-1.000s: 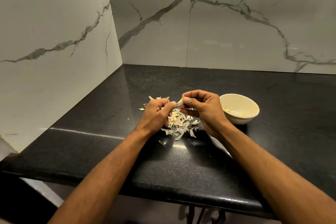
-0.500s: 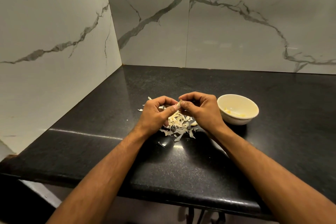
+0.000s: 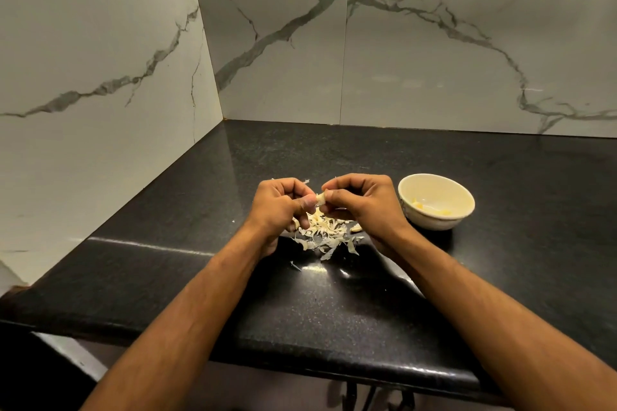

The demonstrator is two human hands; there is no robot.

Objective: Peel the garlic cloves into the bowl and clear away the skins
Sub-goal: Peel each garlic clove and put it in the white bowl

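Both hands have drawn closer together over the skins [image 3: 325, 233]. Left hand [image 3: 280, 207] pinches one end of the garlic clove [image 3: 321, 199], right hand [image 3: 364, 202] the other (fingers curled). Right of them, the bowl [image 3: 436, 201] holds what look like peeled cloves.

Both hands meet above a black worktop [image 3: 173, 277], pinching one garlic clove [image 3: 320, 199] between their fingertips. The left hand [image 3: 282, 207] grips it from the left with fingers curled, and the right hand [image 3: 364, 202] grips it from the right. Under them lies a heap of pale skins [image 3: 325, 235]. Just right of the right hand stands a cream bowl [image 3: 435, 201] with a few yellowish pieces inside. Marbled wall tiles [image 3: 417, 60] rise behind.
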